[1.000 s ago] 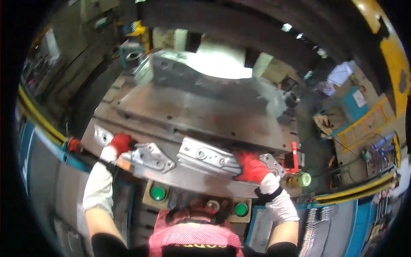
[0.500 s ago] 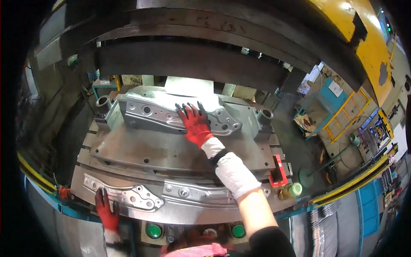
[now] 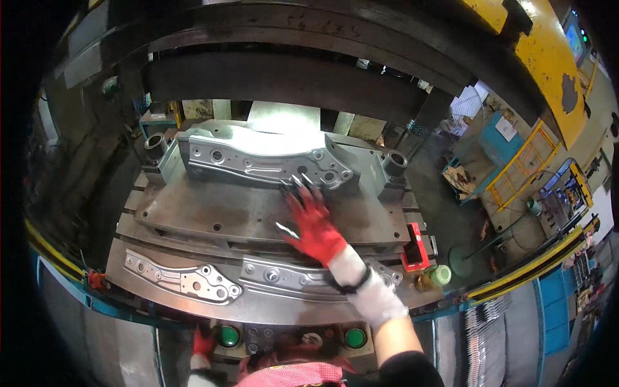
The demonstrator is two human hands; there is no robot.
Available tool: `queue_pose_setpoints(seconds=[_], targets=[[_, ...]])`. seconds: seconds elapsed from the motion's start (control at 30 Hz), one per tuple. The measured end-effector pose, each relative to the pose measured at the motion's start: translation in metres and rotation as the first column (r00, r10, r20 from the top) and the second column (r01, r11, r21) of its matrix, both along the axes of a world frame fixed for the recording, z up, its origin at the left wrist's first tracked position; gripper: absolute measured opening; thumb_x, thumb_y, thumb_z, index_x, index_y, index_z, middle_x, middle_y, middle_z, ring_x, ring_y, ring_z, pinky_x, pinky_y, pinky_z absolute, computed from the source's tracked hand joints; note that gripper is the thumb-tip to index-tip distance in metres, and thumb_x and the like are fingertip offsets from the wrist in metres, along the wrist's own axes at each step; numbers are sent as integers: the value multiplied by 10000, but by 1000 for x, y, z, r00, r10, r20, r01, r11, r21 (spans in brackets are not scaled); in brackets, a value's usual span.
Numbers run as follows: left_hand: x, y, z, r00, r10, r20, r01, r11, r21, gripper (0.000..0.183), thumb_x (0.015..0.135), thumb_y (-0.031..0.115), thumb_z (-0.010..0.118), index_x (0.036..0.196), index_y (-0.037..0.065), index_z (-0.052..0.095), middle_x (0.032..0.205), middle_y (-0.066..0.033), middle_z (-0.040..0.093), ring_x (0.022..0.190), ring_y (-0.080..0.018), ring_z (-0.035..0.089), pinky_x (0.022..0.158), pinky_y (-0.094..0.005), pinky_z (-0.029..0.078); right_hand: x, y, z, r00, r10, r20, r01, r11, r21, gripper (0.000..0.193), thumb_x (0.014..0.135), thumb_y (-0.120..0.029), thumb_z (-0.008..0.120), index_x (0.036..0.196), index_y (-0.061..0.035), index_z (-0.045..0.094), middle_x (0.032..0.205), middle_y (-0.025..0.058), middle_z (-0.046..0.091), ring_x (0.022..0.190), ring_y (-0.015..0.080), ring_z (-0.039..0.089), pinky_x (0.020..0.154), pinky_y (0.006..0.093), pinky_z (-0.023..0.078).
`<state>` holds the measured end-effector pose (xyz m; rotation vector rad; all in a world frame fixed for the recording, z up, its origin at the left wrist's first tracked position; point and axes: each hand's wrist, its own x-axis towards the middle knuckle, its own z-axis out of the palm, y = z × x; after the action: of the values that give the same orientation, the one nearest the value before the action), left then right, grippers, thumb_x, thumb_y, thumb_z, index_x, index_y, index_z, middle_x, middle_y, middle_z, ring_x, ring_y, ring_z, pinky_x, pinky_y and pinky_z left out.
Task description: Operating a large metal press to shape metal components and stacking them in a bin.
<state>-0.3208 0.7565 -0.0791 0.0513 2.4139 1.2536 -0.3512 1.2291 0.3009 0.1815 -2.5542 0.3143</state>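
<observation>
A stamped metal panel with several holes lies on the raised die of a press. My right hand, in a red glove with dark fingertips, is over the die just in front of that panel. Its fingers are spread and hold nothing; I cannot tell whether the tips touch the panel's lower edge. My left hand, gloved in red, is low down beside the left green button, its fingers too small and blurred to read. On the front ledge lie a left panel and a second panel, partly behind my right forearm.
The dark upper press beam spans above the die. Guide posts stand at the die's sides. A red block and a green-lidded bottle sit at the ledge's right. Another green button is on the front panel.
My right hand has drawn back toward me from the panel on the die. My left hand has left the left ledge panel and moved down and right to the green button.
</observation>
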Motion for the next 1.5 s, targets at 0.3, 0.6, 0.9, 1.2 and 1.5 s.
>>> queue_pose_setpoints(seconds=[0.3, 0.6, 0.9, 1.2, 1.5], targets=[[-17, -4, -76, 907, -399, -133, 418, 891, 177, 953, 692, 373, 741, 1370, -16, 197, 1394, -170, 316, 1275, -270, 324, 1041, -356, 301, 327, 63, -234, 236, -952, 195, 868, 116, -484, 744, 845, -295, 607, 1393, -2, 199, 1436, 205, 207, 1312, 312, 245, 1075, 409, 217], [-5, 22, -16, 993, -47, 104, 44, 999, 30, 1290, 443, 540, 834, 1351, -91, 170, 1387, -242, 289, 1297, -302, 294, 1044, -347, 301, 372, 33, -392, 451, -259, 854, 891, 178, -417, 1201, 613, -551, 737, 1369, 104, 72, 1396, 248, 286, 1307, 306, 290, 1055, 360, 273], [0, 54, 13, 963, 40, 267, -111, 960, 259, 1310, 407, 269, 902, 1384, -45, 88, 1399, -209, 295, 1281, -275, 330, 1021, -353, 346, 378, 30, -380, 464, -312, 829, 882, 248, -401, 1225, 544, -538, 767, 1380, 72, 112, 1372, 260, 320, 1268, 350, 345, 1031, 372, 323], [-10, 36, -26, 972, 42, 232, -78, 986, 149, 1310, 397, 287, 899, 1380, -58, 105, 1391, -213, 306, 1285, -284, 321, 1030, -339, 328, 371, 26, -393, 543, -314, 779, 839, 152, -523, 1210, 532, -533, 777, 1386, 39, 140, 1344, 264, 360, 1248, 366, 366, 1018, 387, 343], [-13, 32, -47, 967, 57, 249, -113, 969, 220, 1259, 405, 286, 897, 1363, -73, 162, 1377, -210, 327, 1272, -278, 340, 1020, -336, 342, 368, 23, -378, 449, -343, 825, 893, 202, -403, 1188, 538, -492, 797, 1378, 51, 157, 1330, 270, 373, 1237, 365, 382, 1003, 386, 356]])
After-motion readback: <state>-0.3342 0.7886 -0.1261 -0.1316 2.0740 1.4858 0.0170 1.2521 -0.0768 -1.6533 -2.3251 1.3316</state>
